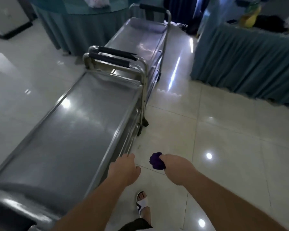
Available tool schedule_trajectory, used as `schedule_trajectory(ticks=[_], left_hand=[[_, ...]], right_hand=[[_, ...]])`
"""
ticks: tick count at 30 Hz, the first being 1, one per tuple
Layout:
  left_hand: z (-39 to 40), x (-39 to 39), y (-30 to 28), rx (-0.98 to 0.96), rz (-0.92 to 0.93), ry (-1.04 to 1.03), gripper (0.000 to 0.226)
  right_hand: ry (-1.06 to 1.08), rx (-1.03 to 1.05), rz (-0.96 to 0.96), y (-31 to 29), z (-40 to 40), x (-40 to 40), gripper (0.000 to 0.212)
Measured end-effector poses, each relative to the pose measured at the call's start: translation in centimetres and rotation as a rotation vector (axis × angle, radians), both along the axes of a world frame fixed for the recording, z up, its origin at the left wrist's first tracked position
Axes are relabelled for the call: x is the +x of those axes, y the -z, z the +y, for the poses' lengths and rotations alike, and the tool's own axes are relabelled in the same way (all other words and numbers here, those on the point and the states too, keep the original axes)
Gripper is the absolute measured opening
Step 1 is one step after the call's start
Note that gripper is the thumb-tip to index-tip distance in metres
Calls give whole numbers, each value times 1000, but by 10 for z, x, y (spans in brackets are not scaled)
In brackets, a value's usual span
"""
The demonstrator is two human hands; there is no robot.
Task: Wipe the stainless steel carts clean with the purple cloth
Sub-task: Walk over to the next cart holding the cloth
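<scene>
Head view: right hand (172, 165) grips the balled purple cloth (156, 160) clear of the near cart (65, 139), left hand (125, 169) loosely curled, holding nothing, beside its rim; next, probably press cloth to steel.

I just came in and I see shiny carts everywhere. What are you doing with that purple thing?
A person stands beside two stainless steel carts parked end to end. The right hand grips a balled-up purple cloth held over the tiled floor, not touching either cart. The left hand reaches toward the side rail of the near cart. The far cart sits beyond it. No wiping is happening at this moment.
</scene>
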State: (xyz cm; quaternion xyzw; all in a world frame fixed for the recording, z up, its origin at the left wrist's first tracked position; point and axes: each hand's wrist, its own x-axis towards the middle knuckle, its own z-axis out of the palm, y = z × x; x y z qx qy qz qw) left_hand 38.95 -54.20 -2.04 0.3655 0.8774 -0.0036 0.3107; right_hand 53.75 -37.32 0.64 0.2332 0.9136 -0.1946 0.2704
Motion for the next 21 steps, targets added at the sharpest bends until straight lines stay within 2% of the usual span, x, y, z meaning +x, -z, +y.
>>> schedule_trajectory(ticks=[6,11,14,21], left_hand=[[-18,-28,1,84,-6,-247,45],[-40,-31,17,71,8,-533,41],[-45,-22,22,63,29,-688,46],[-40,40,22,-52,39,-1018,44]], right_hand=[[-230,-30,-68,5,19,-70,29],[-445,-21,-108,12,20,-125,33],[-603,25,-82,18,15,-149,29],[-1044,-8,-107,42,2,-172,39]])
